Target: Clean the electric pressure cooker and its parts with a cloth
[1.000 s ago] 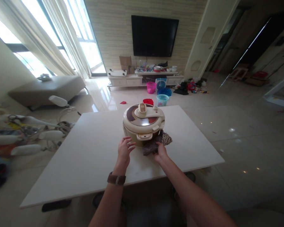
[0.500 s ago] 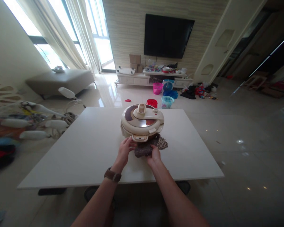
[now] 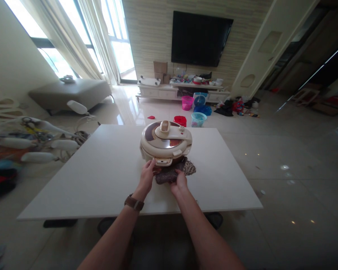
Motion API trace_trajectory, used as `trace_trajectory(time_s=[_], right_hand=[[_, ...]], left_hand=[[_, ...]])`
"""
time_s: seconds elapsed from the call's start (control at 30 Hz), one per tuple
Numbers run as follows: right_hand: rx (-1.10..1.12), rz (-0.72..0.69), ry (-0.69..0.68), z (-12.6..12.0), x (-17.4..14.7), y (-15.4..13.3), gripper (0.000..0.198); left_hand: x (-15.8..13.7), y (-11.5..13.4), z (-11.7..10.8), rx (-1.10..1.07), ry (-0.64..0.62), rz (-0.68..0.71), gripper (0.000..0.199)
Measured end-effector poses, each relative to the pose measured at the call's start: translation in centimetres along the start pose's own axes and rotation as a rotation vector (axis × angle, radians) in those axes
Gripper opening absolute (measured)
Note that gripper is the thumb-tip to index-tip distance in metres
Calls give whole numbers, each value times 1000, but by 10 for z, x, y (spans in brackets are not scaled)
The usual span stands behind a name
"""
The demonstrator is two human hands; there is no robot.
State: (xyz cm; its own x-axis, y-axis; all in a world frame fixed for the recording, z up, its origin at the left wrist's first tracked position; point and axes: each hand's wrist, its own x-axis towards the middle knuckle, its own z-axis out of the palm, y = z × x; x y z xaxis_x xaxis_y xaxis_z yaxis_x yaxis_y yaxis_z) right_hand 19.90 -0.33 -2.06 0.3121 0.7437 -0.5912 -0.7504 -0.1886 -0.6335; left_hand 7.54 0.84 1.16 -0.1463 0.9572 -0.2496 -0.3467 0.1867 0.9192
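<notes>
A cream and brown electric pressure cooker (image 3: 169,144) sits on the white table (image 3: 101,180), its lid on and a knob-like handle on top. My left hand (image 3: 148,173) is at the cooker's front, thumb against the protruding front tab and fingers curled below it. In my right hand (image 3: 180,180) is a dark brown cloth (image 3: 166,176), gripped with the thumb on top. Its patterned, lighter end (image 3: 189,168) sticks out to the right. The cloth lies against the lower front of the cooker; some of its folds are hidden by my hand.
Beyond the table, a red bucket (image 3: 180,120), a light blue basket (image 3: 197,120) and a pink basket (image 3: 187,102) stand on the floor. A floor lamp with white shades (image 3: 36,157) is to the left. Chairs (image 3: 214,220) are tucked under the near edge.
The whole view has shifted slightly. Both hands keep nearly the same places at the cooker's front, and the cloth is still in my right hand.
</notes>
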Motion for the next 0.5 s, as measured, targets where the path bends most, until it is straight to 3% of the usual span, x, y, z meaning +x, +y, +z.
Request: trace_trajectory(time_s=[0.17,0.5], right_hand=[[38,154,141,10,-13,-12,13],[-30,124,123,7,-10,-11,12]], left_hand=[[-1,0,-1,-6,3,-8,65],[-1,-1,-2,-3,5,-8,64]])
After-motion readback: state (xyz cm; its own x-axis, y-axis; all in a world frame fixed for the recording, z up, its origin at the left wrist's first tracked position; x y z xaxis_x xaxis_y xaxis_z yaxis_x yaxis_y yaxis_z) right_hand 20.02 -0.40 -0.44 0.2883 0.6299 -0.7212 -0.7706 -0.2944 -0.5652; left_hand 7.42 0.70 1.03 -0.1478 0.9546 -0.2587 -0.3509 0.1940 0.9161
